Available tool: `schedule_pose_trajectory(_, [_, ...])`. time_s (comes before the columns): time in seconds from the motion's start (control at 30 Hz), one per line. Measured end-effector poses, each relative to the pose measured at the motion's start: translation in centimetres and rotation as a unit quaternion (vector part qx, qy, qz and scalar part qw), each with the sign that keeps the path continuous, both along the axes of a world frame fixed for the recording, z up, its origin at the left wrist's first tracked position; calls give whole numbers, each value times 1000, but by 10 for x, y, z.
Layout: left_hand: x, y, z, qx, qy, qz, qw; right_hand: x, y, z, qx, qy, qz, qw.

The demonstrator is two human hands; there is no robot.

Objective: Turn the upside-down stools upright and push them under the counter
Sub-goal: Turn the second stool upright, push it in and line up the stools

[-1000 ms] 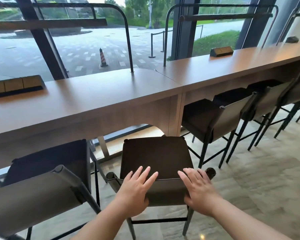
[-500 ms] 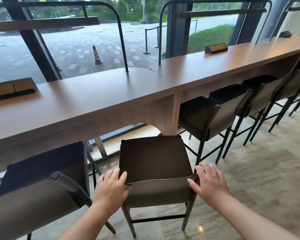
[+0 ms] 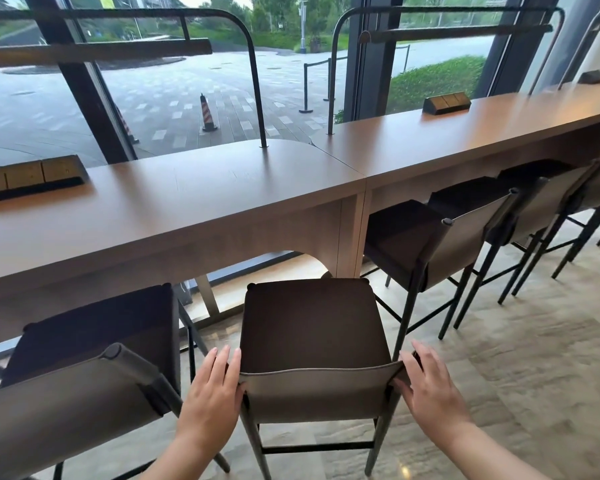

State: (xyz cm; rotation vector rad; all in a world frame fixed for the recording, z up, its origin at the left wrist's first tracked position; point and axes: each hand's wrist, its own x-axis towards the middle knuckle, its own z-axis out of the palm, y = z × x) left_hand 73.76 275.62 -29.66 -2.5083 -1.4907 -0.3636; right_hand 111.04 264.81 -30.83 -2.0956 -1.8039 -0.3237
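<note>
A dark brown stool (image 3: 312,323) stands upright in front of me, its seat's far edge just below the edge of the wooden counter (image 3: 194,199). My left hand (image 3: 210,393) grips the left end of its low backrest. At the right end of the backrest, my right hand (image 3: 430,389) holds the other corner post. Both hands wrap the backrest's sides, fingers pointing forward.
Another upright stool (image 3: 84,358) stands close on the left, nearly touching my left hand. Several more stools (image 3: 426,237) are lined up under the counter to the right. Socket boxes (image 3: 28,176) sit on the counter, and metal rails (image 3: 257,81) rise from it before the window.
My hands slid from the top of the backrest outward to its two ends. The view has shifted slightly right; the stool sits a little closer to the counter.
</note>
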Motion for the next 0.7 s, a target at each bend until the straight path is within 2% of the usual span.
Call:
schedule_pose_trajectory(0.1, [-5,10,0,-7,-3,-26,1000,4,5,7,-34,27,11,999])
schedule_pose_trajectory(0.17, [-8,14,4,-21,-3,-45,999,7,10,5,-54,6,2,999])
schedule_pose_trajectory(0.27, [-12,20,2,-18,-12,-50,998,14,16,1,-29,-35,20,999])
schedule_pose_trajectory(0.37, [-10,19,4,37,-15,-73,997,21,18,-3,-9,-31,40,999])
schedule_pose_trajectory(0.53, [-8,17,-6,73,-51,-21,996,28,37,13,11,-23,89,996])
schedule_pose_trajectory(0.7, [-17,15,-1,82,-101,26,991,29,67,15,8,-65,156,986])
